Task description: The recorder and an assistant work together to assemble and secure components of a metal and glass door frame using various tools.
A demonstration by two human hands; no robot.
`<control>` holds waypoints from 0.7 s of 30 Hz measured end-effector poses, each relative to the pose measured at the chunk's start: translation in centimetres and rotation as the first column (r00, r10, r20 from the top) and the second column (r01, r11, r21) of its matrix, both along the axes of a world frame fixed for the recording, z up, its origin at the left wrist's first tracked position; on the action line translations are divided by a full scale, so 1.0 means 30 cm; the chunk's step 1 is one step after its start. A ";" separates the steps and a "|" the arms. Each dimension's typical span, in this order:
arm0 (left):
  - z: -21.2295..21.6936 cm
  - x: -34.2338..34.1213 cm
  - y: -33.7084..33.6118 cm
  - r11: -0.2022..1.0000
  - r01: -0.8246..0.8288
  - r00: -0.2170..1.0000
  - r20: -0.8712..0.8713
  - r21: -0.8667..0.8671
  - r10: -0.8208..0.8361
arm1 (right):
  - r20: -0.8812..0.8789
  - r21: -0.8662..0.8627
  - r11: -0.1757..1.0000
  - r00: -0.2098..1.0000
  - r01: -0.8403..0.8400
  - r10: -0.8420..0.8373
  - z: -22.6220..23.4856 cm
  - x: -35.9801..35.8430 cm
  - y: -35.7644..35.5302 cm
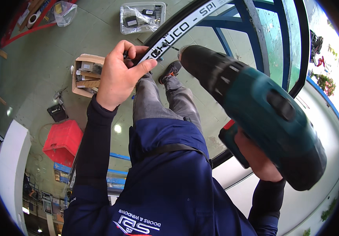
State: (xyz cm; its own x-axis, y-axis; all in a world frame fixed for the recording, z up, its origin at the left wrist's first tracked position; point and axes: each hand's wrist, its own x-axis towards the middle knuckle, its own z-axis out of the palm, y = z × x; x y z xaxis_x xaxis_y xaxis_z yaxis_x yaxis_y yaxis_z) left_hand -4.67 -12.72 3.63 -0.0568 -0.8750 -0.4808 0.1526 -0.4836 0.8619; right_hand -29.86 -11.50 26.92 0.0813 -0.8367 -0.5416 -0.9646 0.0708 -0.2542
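Observation:
My left hand (118, 76) is closed round the edge of a black frame profile (159, 34) faced with a white printed strip. Its thumb presses on the strip, and a small black piece (128, 54) shows between the fingers. In my right hand (258, 159) is a teal and black cordless drill (256, 92), gripped by its handle. The drill points up and left, its thin bit (174, 48) close to the strip beside my left thumb. Whether the bit touches the profile I cannot tell. Small dark spots mark the strip near the thumb.
Several parts lie in a clear plastic bin (164, 17) and a cardboard box (77, 82) on the floor. A red crate (63, 142) and a black tool (58, 112) are at left. Blue framing (256, 37) and glass stand at upper right. My shoe (170, 71) is below the drill.

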 end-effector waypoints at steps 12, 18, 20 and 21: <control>0.011 0.006 -0.094 0.978 0.138 0.929 -0.362 0.156 -0.073 | 0.255 0.321 0.766 0.728 0.557 -0.637 -0.057 -0.195 0.176; -0.005 0.030 -0.123 0.967 0.173 0.899 -0.432 0.188 -0.076 | 0.659 0.410 0.877 0.584 0.250 -0.474 -0.155 -0.299 0.305; -0.004 0.008 -0.128 0.972 0.140 0.918 -0.393 0.190 -0.055 | 0.176 0.462 0.481 0.455 0.745 -0.873 -0.175 -0.263 0.272; -0.002 -0.002 -0.131 0.976 0.103 0.934 -0.357 0.192 -0.028 | 0.181 0.469 0.481 0.452 0.741 -0.873 -0.194 -0.300 0.298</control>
State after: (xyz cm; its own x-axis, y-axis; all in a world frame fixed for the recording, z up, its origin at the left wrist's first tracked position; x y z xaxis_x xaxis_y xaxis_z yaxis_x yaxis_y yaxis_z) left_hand -4.74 -16.64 3.58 -0.3084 -0.7484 -0.5872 0.3884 -0.6625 0.6405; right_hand -38.86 -2.57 21.10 -0.3139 -0.4312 -0.8459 -0.2578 0.8962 -0.3611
